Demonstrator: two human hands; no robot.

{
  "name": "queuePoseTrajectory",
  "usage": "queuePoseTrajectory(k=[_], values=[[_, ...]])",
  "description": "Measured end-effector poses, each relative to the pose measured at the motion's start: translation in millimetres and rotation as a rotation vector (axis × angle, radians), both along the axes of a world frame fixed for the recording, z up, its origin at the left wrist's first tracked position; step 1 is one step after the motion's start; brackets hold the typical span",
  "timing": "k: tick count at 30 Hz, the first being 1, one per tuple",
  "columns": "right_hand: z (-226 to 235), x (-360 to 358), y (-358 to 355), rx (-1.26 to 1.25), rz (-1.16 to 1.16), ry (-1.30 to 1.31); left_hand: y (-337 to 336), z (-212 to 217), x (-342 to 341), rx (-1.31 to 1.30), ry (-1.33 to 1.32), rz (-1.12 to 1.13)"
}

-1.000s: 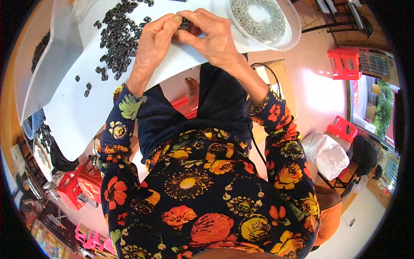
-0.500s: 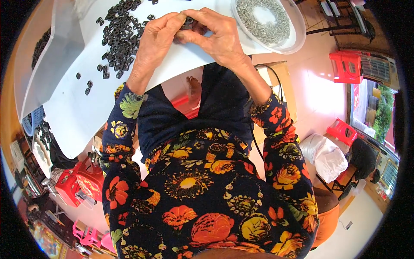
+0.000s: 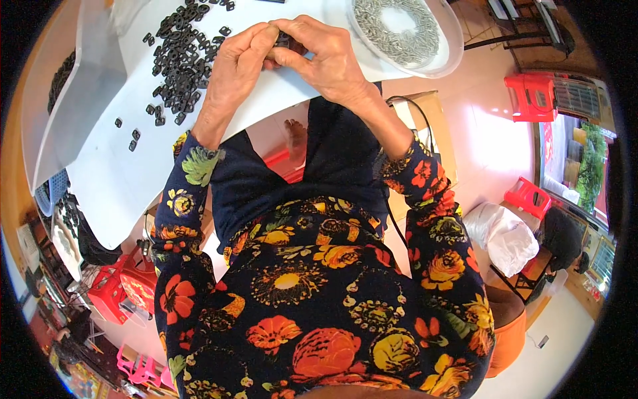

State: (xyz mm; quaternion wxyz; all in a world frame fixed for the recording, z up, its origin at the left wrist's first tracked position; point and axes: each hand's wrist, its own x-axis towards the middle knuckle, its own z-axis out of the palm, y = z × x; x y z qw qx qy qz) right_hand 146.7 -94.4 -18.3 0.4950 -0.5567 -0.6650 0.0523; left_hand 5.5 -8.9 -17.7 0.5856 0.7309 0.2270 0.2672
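Over the white table (image 3: 133,179) the left hand (image 3: 236,63) and right hand (image 3: 325,56) meet fingertip to fingertip, both pinched shut on one small black part (image 3: 284,41) — a pile of black parts (image 3: 179,60) lies just left, a bowl (image 3: 452,46) of metal pieces right.

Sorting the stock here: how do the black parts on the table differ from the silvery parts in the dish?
The black plastic pieces lie loose in a spread heap straight on the white table; the silvery metal pieces are gathered in a ring inside a shallow white dish. The black ones sit by the left hand, the silvery ones beyond the right hand. Both are many small, alike parts.
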Motion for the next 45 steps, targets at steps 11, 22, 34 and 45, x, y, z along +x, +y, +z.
queuePoseTrajectory(k=[11, 22, 34, 45], values=[[-0.4, -1.0, -2.1, 0.017, -0.011, -0.031, -0.4, -0.8, -0.2, 0.007, -0.002, -0.051], [-8.5, 6.6, 4.3, -0.110, 0.071, 0.226, -1.2, -6.0, 4.4, -0.033, -0.070, -0.048], [-0.7, -0.2, 1.4, -0.065, 0.046, 0.219, -0.8, -11.9, 3.6, -0.048, -0.136, -0.012], [123.2, 25.2, 70.7, 0.175, -0.054, 0.328, -25.6, -8.6, -33.3, -0.140, -0.172, 0.095]])
